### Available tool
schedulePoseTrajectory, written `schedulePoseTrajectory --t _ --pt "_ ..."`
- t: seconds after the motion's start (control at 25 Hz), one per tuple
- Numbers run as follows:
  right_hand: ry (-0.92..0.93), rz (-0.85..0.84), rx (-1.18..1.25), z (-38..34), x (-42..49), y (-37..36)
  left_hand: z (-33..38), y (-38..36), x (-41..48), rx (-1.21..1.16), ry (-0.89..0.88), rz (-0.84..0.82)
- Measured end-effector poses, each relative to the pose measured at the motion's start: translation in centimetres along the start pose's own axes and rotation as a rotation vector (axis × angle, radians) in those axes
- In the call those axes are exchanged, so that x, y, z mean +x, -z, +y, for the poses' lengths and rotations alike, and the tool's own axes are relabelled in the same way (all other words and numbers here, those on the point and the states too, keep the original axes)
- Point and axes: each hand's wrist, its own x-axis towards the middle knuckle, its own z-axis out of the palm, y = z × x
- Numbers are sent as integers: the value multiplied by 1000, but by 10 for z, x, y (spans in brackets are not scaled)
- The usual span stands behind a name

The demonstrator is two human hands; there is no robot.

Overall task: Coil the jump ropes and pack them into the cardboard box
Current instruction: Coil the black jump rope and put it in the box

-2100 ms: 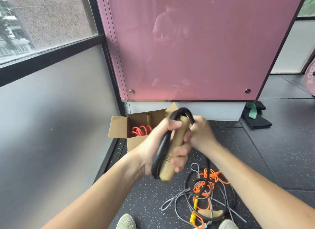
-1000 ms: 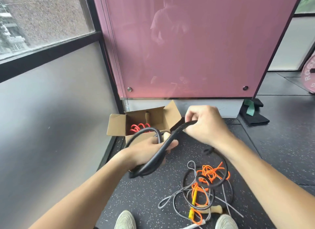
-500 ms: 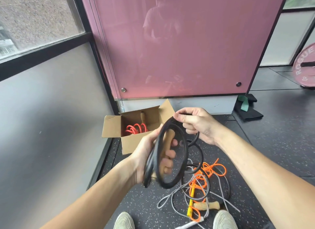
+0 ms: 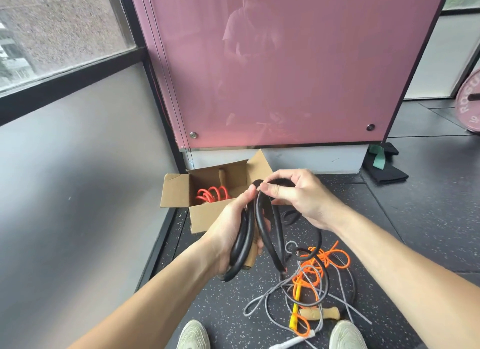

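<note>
A: Where is the black jump rope (image 4: 241,247) at this point?

B: Mostly in the air, in front of the person and just this side of the cardboard box (image 4: 202,217). Several loops hang from the left hand (image 4: 228,226), bundled against a wooden handle (image 4: 250,256) that stands roughly upright in the palm.

A: And the grip?

B: The left grip is clamped around loops and handle together. The handle likely serves as a core, so the stiff cord cannot spring open. The right hand (image 4: 301,195) pinches the top of the outermost loop between thumb and fingertips, right beside the left thumb, apparently to lay that loop onto the bundle.

A: Is the whole rope gathered?

B: No. Its free end runs from under the right hand down to the floor (image 4: 415,218), into a tangle with an orange rope (image 4: 320,256) and a grey rope (image 4: 267,295). A second wooden handle (image 4: 322,313) lies there, near the person's right shoe (image 4: 346,335). It probably belongs to the black rope, though the tangle hides the join.

A: So the box waits?

B: It stands open at the base of the pink panel (image 4: 285,63), flaps out, with a coiled red rope (image 4: 211,195) already inside. By that measure one rope is packed, one is roughly half coiled, and two lie untouched. The risk is the free end snagging in the tangle as it is drawn up.
</note>
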Motion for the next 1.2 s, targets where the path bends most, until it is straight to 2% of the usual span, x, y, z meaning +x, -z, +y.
schedulePoseTrajectory --t 0.16,0.24,0.32,0.4,0.44,0.52,0.56,0.64,0.72,0.8,0.88,0.96,1.0,1.04,1.08,1.12,1.16,1.2 --pt "130 -184 -142 -14 -14 -7 9 6 3 -9 -41 92" --pt "123 -171 -248 -13 -15 -6 16 16 10 -210 -68 109" --pt "79 -109 -560 1 -10 -3 23 23 15 -463 -89 25" --pt "-69 -153 -868 17 -7 -6 32 28 12 -610 -118 -118" --pt "-184 -207 -910 23 -8 -10 37 31 11 -655 -131 -198" --pt "-412 -320 -823 29 -12 -20 46 37 5 -708 -121 -363" --pt "-475 -315 -762 28 -12 -23 48 39 1 -694 -97 -420" --pt "-439 -86 -650 26 -5 -25 47 36 -6 -613 -22 -483" --pt "-278 220 -526 20 3 -27 41 24 -13 -539 68 -503" --pt "-62 482 -469 16 12 -25 36 12 -16 -467 122 -437" --pt "131 719 -500 8 17 -18 35 9 -15 -426 155 -337" --pt "280 824 -670 -1 21 -10 35 10 -13 -372 191 -252" --pt "383 746 -850 -1 22 -8 34 8 -14 -313 203 -231" --pt "509 570 -1028 0 24 -6 32 6 -15 -244 209 -237" --pt "598 342 -1099 1 23 -5 28 2 -16 -195 208 -268" --pt "605 153 -1055 4 22 -5 25 0 -16 -188 203 -315" --pt "546 69 -961 9 20 -7 23 -2 -16 -220 189 -370" --pt "436 67 -825 15 18 -9 23 -1 -16 -281 165 -441"
